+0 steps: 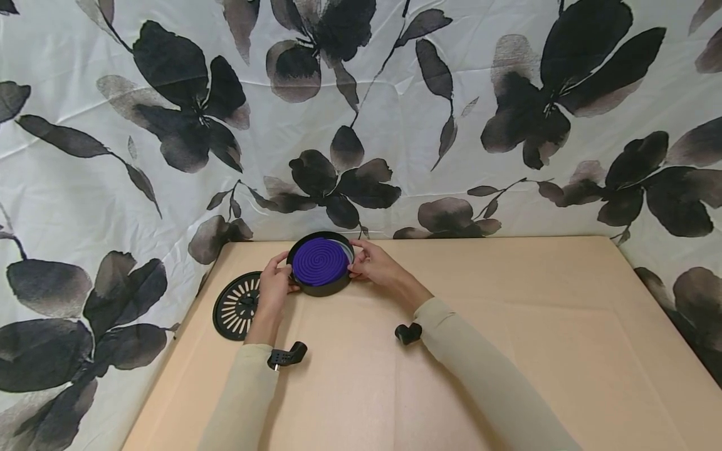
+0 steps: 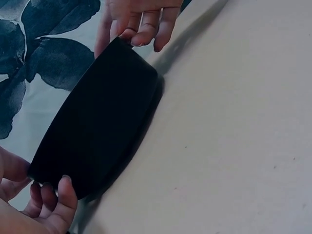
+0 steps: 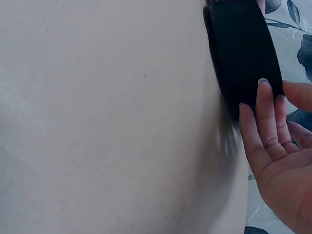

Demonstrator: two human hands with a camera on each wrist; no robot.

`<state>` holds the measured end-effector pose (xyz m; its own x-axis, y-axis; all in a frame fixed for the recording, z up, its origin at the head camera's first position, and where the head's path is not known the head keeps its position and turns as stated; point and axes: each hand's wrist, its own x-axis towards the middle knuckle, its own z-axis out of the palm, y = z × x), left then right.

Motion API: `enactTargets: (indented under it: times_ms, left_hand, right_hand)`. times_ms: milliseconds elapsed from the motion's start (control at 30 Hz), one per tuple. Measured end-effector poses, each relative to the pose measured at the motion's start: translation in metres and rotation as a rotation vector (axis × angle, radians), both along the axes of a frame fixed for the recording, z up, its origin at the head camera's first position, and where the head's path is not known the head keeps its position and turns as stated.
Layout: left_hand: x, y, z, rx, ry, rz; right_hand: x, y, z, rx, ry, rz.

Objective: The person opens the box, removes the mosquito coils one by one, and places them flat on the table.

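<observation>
Both hands hold a round black mosquito coil tin [image 1: 320, 292] near the table's far edge. Inside it lies a purple spiral mosquito coil [image 1: 320, 262], a strip of pale inner wall showing at its right. My left hand [image 1: 275, 289] grips the tin's left side, its fingertips against the dark wall [image 2: 97, 122] in the left wrist view. On the opposite side, my right hand [image 1: 373, 265] pinches the rim between thumb and fingers; the right wrist view shows fingertips [image 3: 263, 90] on the outer wall. Whether the base touches the table is unclear.
A black slotted lid [image 1: 230, 313] lies flat at the left, partly behind the left hand and wrist. The light wooden table [image 1: 507, 326] stretches right and toward me. A white floral cloth [image 1: 429, 138] hangs behind it.
</observation>
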<state>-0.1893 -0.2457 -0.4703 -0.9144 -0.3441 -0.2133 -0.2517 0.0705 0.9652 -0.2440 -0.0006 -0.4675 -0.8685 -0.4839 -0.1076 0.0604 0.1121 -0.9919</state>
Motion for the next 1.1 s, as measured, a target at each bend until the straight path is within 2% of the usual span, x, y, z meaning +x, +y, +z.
enactTargets:
  times_ms: [200, 367, 667, 900, 1100]
  left_hand:
    - [0.001, -0.010, 0.005, 0.063, -0.047, -0.052]
    - [0.000, -0.018, 0.011, 0.053, -0.081, -0.111]
    - [-0.003, -0.024, 0.016, 0.012, -0.107, -0.190]
    - [-0.004, -0.024, 0.016, 0.003, -0.120, -0.181]
    - [-0.003, -0.020, 0.015, -0.052, -0.092, -0.177]
  right_hand:
    - [0.001, -0.001, 0.006, 0.109, 0.087, 0.001]
    - [-0.002, -0.002, 0.013, 0.250, 0.202, -0.024]
    - [-0.003, -0.010, 0.025, 0.331, 0.287, 0.010]
    - [-0.002, -0.015, 0.032, 0.374, 0.291, -0.001]
    - [-0.005, -0.018, 0.034, 0.410, 0.315, -0.013]
